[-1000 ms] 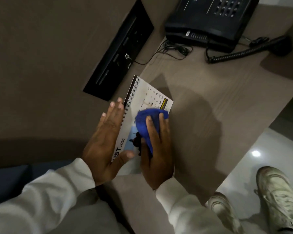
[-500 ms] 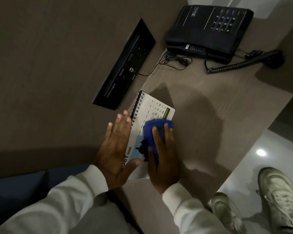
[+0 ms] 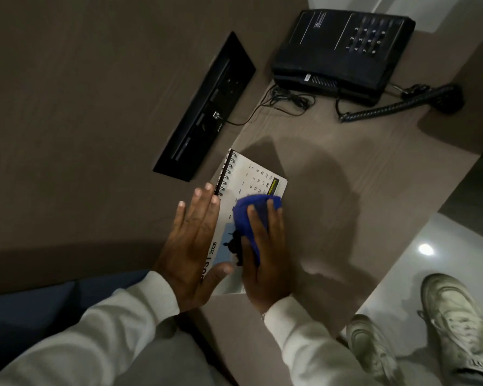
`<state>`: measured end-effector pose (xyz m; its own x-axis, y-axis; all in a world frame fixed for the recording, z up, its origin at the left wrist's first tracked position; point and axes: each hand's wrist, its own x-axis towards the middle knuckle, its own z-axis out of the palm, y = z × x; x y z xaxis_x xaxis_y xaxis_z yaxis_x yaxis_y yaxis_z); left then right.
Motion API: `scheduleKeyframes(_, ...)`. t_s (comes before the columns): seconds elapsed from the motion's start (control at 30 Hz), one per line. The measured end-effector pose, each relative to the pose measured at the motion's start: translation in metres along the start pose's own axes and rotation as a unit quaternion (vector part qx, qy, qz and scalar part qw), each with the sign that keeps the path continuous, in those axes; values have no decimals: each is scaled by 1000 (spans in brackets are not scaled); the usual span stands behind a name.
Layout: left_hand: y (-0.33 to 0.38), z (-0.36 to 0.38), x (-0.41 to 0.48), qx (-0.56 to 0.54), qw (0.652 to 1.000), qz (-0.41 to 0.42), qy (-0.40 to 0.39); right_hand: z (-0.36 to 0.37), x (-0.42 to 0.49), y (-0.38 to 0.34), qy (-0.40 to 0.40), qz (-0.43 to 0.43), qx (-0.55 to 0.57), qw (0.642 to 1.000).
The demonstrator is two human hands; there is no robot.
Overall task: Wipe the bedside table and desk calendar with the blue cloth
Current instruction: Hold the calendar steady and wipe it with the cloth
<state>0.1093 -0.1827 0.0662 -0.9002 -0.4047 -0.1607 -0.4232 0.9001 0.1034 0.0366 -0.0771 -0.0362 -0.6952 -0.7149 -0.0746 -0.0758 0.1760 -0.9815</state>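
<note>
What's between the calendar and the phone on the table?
In the head view, mostly bare table between the calendar and the phone; only thin cables lie near the phone.

Left hand flat, fingers spread; right hand palm-down, fingers extended, pressing.

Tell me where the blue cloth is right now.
In the head view, the blue cloth is just below centre, pressed under the right hand on the desk calendar, beside the left hand.

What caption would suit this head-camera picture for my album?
Right hand presses a blue cloth onto a desk calendar steadied by the flat left hand, beside a black telephone.
</note>
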Motion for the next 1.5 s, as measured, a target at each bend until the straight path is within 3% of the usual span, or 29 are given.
scheduleKeyframes(0.2,-5,0,0,-1,1000,15,3,-3,33,-24,8,-48,6,999)
scheduleKeyframes(0.3,-4,-1,0,10,1000,9,-14,-1,48,-23,57,6,23,998)
scheduleKeyframes(0.4,-4,-2,1,15,1000,1,-27,0,27,-17,48,53,49,996)
scheduleKeyframes(0.53,-7,0,-1,16,999,1,-40,1,5,-22,16,35,50,998)
scheduleKeyframes(0.7,-5,-1,0,11,999,9,-36,-1,51,-37,50,-13,29,998)
scheduleKeyframes(0.9,-1,-7,-1,11,998,2,-56,-2,23,-15,31,57,23,998)
scheduleKeyframes(1.03,-1,-8,-1,19,998,1,-59,1,6,-18,-4,16,0,1000)
scheduleKeyframes(1.2,-1,-7,-1,14,999,12,-46,0,40,-33,29,-16,-12,999)
scheduleKeyframes(1.5,-5,-5,-2,14,998,19,-58,-1,25,-19,46,94,-20,994)
